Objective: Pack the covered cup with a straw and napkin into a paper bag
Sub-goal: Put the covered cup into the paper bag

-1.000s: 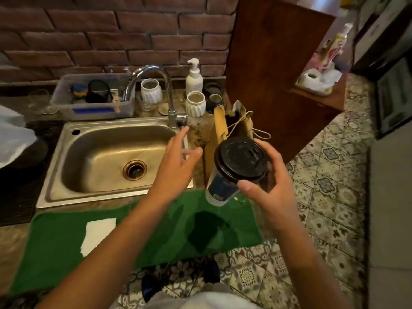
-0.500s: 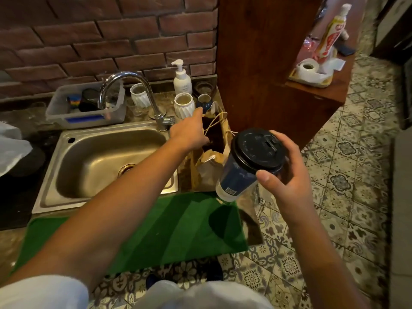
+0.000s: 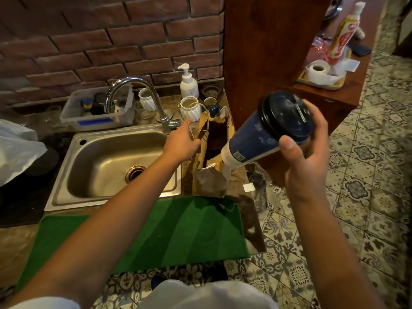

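Observation:
A brown paper bag (image 3: 209,184) stands open on the counter right of the sink, its dark mouth facing up. My left hand (image 3: 181,142) grips the bag's left rim and string handle, holding it open. My right hand (image 3: 305,148) holds a dark blue cup (image 3: 252,139) with a black lid (image 3: 284,115). The cup is tilted, its white base pointing down toward the bag's mouth, just above its right edge. No straw or napkin is visible in either hand.
A steel sink (image 3: 111,166) and tap (image 3: 142,94) lie left of the bag. White cups (image 3: 189,109) and a soap pump bottle (image 3: 188,82) stand behind it. A green mat (image 3: 156,233) covers the counter front. A wooden cabinet (image 3: 267,52) rises on the right.
My left hand reached forward to the bag and took its rim, opening it. My right hand carried the cup rightward and up, then tilted its base toward the bag's mouth.

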